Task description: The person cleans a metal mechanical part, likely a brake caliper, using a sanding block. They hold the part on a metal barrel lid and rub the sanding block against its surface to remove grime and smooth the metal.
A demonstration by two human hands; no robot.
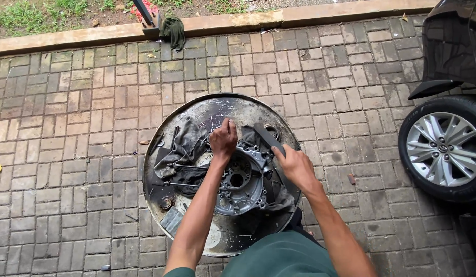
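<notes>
A round, grey cast-metal engine cover (239,180) is laid near the middle of a large, round, rusty metal tray (217,110) set on brick paving (74,154). The left hand (223,139) is clenched over the cover's far rim, seemingly pinching a small part. A long dark flat tool (268,137) is grasped by the right hand (295,166) at the tray's right edge. The cover appears to be steadied for prying or scraping; a firm hold and careful tool placement would be called for. A grey rag (180,146) is crumpled at the left.
</notes>
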